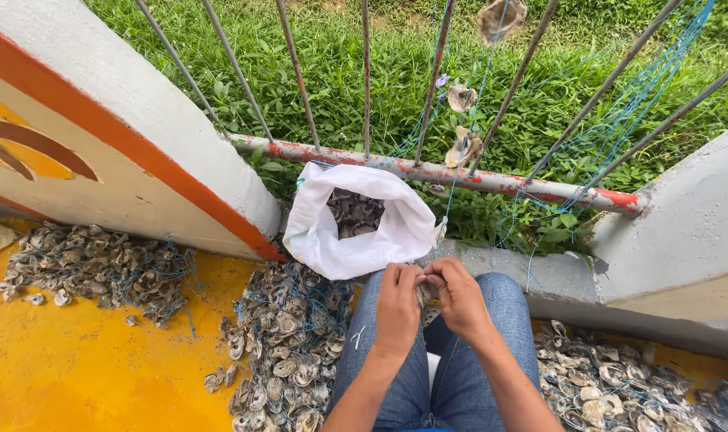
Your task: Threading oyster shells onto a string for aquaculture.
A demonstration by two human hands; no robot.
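Note:
My left hand (397, 304) and my right hand (458, 296) meet above my knees in blue jeans (508, 308). Both pinch a small grey oyster shell (422, 294) between the fingers; most of it is hidden by them. Just beyond the hands stands an open white sack (324, 232) with dark shells inside. A thin blue line (452, 188) runs up from near the hands to the railing, with several shells (464, 147) strung on it.
Heaps of shells tangled in blue twine lie on the yellow floor at left (100, 268), beside my left leg (288, 352) and at right (620, 384). A rusty metal railing (492, 178) fronts grass. White and orange concrete walls (116, 120) flank the gap.

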